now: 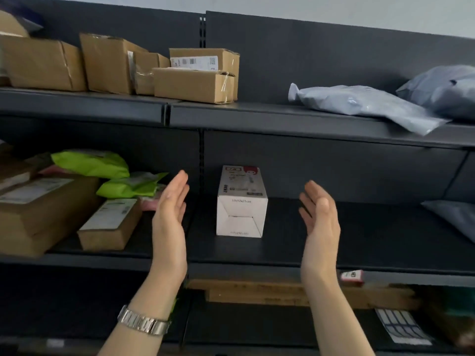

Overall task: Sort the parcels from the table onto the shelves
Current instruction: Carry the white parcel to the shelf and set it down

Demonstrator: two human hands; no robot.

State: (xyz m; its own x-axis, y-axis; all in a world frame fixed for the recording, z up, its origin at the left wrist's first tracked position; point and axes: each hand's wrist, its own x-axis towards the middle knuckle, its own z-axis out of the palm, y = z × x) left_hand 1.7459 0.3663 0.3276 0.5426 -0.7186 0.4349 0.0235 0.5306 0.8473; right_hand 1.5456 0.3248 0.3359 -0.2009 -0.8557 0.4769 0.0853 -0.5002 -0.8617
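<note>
A white carton [241, 201] with a red print on top stands on the dark middle shelf [359, 255], near its left end. My left hand [170, 214] is open to the left of the carton, palm facing it, not touching. My right hand [318, 222] is open to the right of the carton, also apart from it. Both hands hold nothing. A metal watch [144, 322] is on my left wrist.
Brown cardboard boxes [195, 83] fill the top shelf's left part; grey poly bags [365, 104] lie at its right. Left on the middle shelf are brown parcels [110, 224] and green bags [92, 163]. A grey bag [457, 217] lies at far right. Flat cardboard [257, 291] lies on the shelf below.
</note>
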